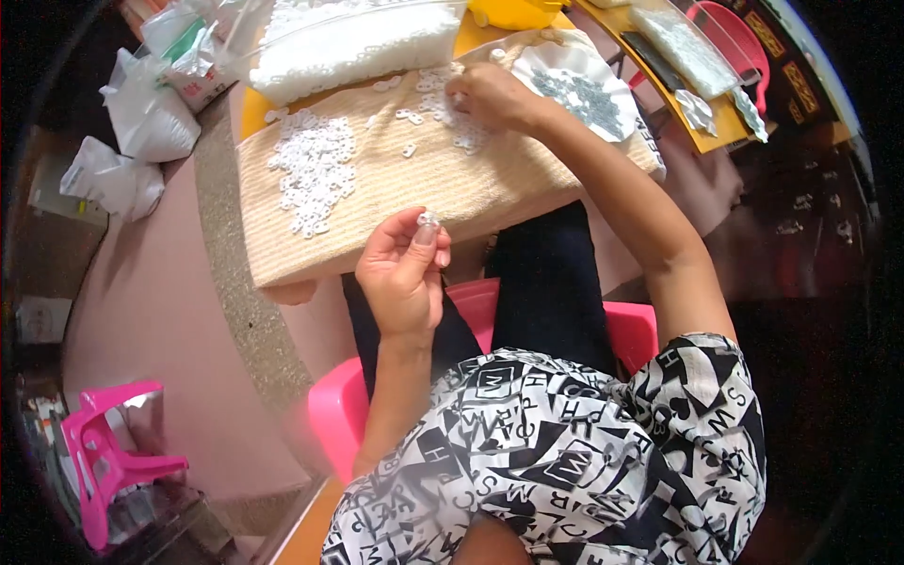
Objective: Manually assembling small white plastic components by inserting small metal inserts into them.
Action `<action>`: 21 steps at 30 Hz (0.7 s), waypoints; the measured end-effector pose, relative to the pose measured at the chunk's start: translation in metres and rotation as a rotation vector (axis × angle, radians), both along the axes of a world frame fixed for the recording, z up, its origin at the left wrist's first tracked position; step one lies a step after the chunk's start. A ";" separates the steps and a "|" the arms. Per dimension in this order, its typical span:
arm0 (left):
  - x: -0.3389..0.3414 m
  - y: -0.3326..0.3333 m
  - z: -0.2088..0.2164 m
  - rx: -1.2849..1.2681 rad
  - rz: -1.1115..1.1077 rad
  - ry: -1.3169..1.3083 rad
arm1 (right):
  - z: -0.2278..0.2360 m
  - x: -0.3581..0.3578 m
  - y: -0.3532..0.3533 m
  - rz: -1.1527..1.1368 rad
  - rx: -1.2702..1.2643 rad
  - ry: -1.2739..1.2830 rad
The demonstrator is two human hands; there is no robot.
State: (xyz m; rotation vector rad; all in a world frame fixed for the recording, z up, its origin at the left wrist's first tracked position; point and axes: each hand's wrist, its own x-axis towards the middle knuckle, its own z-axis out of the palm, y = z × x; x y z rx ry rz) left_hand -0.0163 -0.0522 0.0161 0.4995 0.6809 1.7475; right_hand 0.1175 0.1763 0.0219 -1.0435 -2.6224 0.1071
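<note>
My left hand (407,268) is raised just off the table's front edge, with a small white plastic piece (427,218) pinched between thumb and fingers. Farther off, my right hand (497,97) reaches down with curled fingers into a loose scatter of white plastic pieces (435,94) on the striped cream cloth (377,221). Its fingertips are partly hidden, so I cannot make out what they grip. Just right of that hand sits a pale round dish (614,80) holding small grey pieces (576,96). A larger heap of white pieces (313,168) lies on the cloth's left side.
A clear bin (273,71) full of white pieces stands at the back, near a yellow container (518,13). Beyond the right corner, another table (702,137) bears a clear bag (683,52). White sacks (146,108) and a pink stool (127,461) stand on the left.
</note>
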 end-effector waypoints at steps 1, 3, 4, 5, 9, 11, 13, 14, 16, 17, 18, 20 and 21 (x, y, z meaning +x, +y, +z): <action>0.002 0.000 -0.002 -0.005 -0.005 -0.004 | 0.002 0.000 -0.006 0.022 -0.041 0.017; 0.004 0.001 0.000 -0.001 0.003 -0.023 | 0.009 -0.001 -0.011 -0.028 -0.061 -0.079; 0.005 0.001 0.000 0.012 -0.011 -0.024 | 0.009 0.000 -0.013 -0.047 -0.052 -0.071; 0.006 0.000 0.000 0.025 -0.026 -0.025 | 0.009 0.001 -0.014 -0.068 -0.043 -0.064; 0.005 -0.002 0.003 -0.006 -0.013 0.007 | 0.012 -0.005 -0.017 -0.071 -0.035 -0.115; 0.006 -0.003 0.001 0.014 -0.020 0.011 | 0.014 -0.006 -0.019 -0.073 -0.040 -0.134; 0.007 -0.003 0.001 0.034 -0.027 0.015 | 0.017 -0.004 -0.021 -0.051 -0.049 -0.161; 0.007 -0.004 0.002 0.029 -0.024 0.016 | 0.016 -0.002 -0.021 -0.057 -0.046 -0.160; 0.008 -0.004 0.002 0.027 -0.025 0.019 | 0.016 0.000 -0.022 -0.053 0.044 -0.138; 0.008 -0.005 0.002 0.029 -0.024 0.019 | 0.018 0.001 -0.023 -0.057 0.047 -0.137; 0.008 -0.005 0.002 0.029 -0.023 0.018 | 0.021 0.003 -0.024 -0.095 -0.017 -0.160; 0.010 -0.005 0.001 0.028 -0.025 0.028 | 0.023 0.007 -0.025 -0.138 -0.080 -0.181; 0.010 -0.004 0.001 0.024 -0.022 0.035 | 0.021 0.010 -0.024 -0.142 -0.130 -0.002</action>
